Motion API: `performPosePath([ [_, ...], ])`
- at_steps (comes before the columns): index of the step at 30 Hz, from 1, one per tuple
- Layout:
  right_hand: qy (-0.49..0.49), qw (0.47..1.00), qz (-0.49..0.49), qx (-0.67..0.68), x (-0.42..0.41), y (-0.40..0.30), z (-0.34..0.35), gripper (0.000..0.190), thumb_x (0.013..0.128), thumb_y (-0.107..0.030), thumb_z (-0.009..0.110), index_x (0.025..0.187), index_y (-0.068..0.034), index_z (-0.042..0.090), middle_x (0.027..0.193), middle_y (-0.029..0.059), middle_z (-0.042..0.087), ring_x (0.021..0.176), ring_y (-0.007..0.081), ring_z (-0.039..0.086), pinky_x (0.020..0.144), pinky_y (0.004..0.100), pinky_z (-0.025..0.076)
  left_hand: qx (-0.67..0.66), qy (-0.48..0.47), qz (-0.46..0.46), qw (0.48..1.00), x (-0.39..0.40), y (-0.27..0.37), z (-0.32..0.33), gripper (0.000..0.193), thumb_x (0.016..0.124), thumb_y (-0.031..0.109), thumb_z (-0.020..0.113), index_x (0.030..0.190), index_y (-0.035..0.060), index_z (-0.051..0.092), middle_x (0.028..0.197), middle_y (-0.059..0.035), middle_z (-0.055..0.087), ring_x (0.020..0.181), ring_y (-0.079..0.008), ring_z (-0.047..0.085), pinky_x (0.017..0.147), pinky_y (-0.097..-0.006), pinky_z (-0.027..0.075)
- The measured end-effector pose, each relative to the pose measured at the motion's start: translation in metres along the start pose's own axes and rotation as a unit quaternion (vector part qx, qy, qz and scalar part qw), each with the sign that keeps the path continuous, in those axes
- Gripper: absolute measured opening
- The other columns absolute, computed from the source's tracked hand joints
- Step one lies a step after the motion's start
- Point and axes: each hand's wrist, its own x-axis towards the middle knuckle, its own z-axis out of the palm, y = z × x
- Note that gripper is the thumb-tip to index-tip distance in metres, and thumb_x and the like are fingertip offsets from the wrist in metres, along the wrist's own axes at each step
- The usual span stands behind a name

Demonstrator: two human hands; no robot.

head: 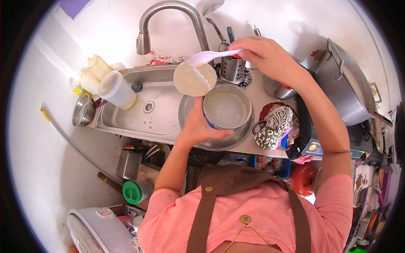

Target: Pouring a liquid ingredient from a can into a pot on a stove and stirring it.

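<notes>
My left hand (197,123) grips a round tin (227,107) with a blue outer side, tilted so its open mouth faces me. A pale film coats its inside. Against the tin's upper left edge is a round, cream-coloured plastic lid (185,80), apparently held by the same hand's fingers, which are partly hidden. My right hand (258,57) pinches the handle of a pale lilac plastic spoon (208,57). Its bowl is over the upper part of the lid, and a whitish streak crosses the lid. Under the tin sits a round grey metal pan or lid (218,145).
The steel sink (136,118) holds a translucent plastic tub (117,90) below a curved faucet (172,4). Right of it stand a perforated utensil holder (233,71), patterned cloths (275,126) and a large pot (345,91) on a gas stove (332,142). A steel bowl (84,110) rests far left.
</notes>
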Motion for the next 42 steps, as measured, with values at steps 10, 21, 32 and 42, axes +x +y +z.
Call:
performPosePath([
  [10, -0.041, 0.999, -0.009, -0.028, 0.024, 0.004, 0.025, 0.017, 0.087, -0.014, 0.050, 0.099, -0.012, 0.061, 0.088, 0.0110, 0.062, 0.085, 0.0321, 0.059, 0.074, 0.0430, 0.047, 0.024, 0.011, 0.045, 0.999, -0.002, 0.000, 0.005, 0.114, 0.047, 0.028, 0.085, 0.136, 0.0003, 0.020, 0.126, -0.0164, 0.045, 0.116, -0.0273, 0.048, 0.096, -0.0358, 0.039],
  [21, -0.093, 0.994, -0.027, -0.044, -0.037, -0.003, -0.010, 0.018, 0.086, -0.013, 0.054, 0.103, -0.011, 0.062, 0.088, 0.0086, 0.061, 0.086, 0.0279, 0.057, 0.075, 0.0374, 0.046, -0.039, 0.010, 0.012, 0.999, -0.002, -0.005, 0.005, 0.113, 0.045, 0.025, 0.086, 0.134, -0.0013, 0.021, 0.127, -0.0152, 0.042, 0.118, -0.0246, 0.045, 0.101, -0.0367, 0.035],
  [32, -0.009, 0.998, 0.049, -0.038, 0.015, -0.001, 0.010, 0.017, 0.087, -0.015, 0.051, 0.100, -0.014, 0.062, 0.089, 0.0102, 0.061, 0.087, 0.0306, 0.058, 0.076, 0.0408, 0.046, -0.019, -0.010, 0.018, 1.000, 0.001, 0.007, 0.019, 0.109, 0.046, 0.026, 0.084, 0.132, -0.0009, 0.024, 0.122, -0.0154, 0.047, 0.113, -0.0266, 0.049, 0.096, -0.0355, 0.038],
  [42, -0.116, 0.991, 0.001, -0.069, -0.033, -0.013, -0.011, 0.015, 0.086, -0.016, 0.054, 0.098, -0.014, 0.063, 0.087, 0.0066, 0.060, 0.090, 0.0274, 0.056, 0.077, 0.0390, 0.046, -0.026, 0.003, 0.029, 0.999, -0.001, 0.007, 0.017, 0.110, 0.046, 0.026, 0.084, 0.134, -0.0014, 0.024, 0.123, -0.0154, 0.046, 0.114, -0.0263, 0.047, 0.097, -0.0352, 0.037],
])
